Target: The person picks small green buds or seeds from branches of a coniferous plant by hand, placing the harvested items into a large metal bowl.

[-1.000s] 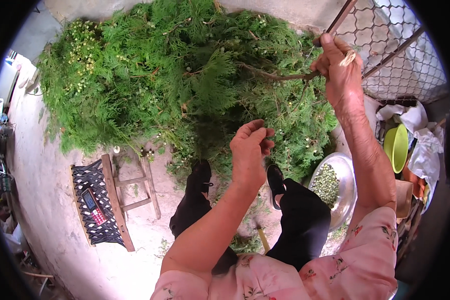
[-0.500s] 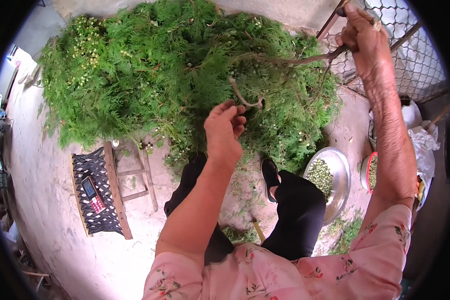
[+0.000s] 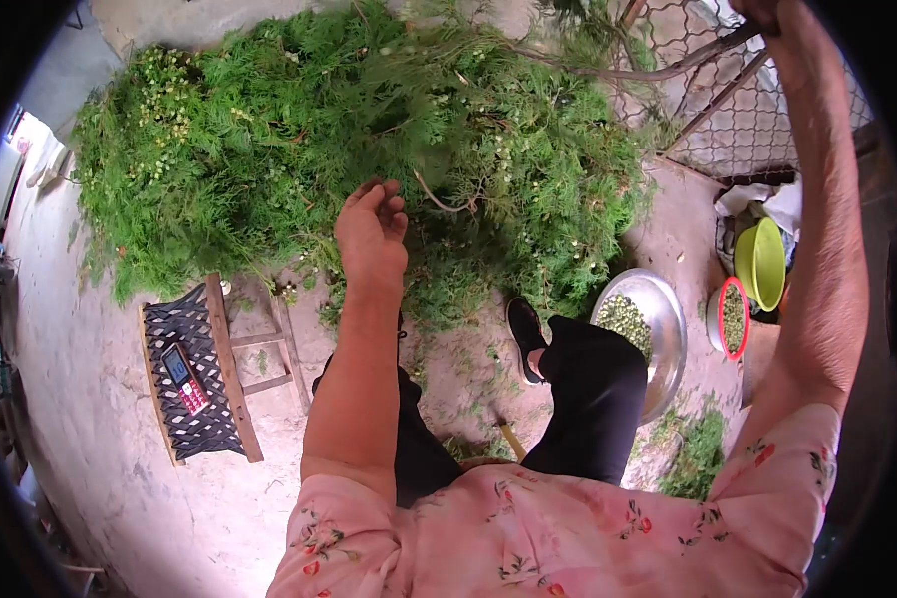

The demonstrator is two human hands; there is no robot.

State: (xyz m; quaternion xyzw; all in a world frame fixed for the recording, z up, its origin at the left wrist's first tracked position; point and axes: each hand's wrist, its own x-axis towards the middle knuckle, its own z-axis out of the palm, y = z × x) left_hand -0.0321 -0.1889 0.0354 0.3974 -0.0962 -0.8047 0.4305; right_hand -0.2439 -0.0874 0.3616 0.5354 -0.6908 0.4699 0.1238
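One held branch [image 3: 668, 74], phone [image 3: 185, 381], screen [image 3: 175, 365] showing digits

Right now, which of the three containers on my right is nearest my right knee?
The large silver basin, beside your right knee, with small green pieces in it; the red-rimmed tub and yellow-green basin are farther right.

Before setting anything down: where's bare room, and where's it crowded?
Bare floor lies left of the woven stool; a smaller patch lies between the branch heap, metal basin and red-rimmed bowl. Crowded: at the heap, around the yellow-green tub.
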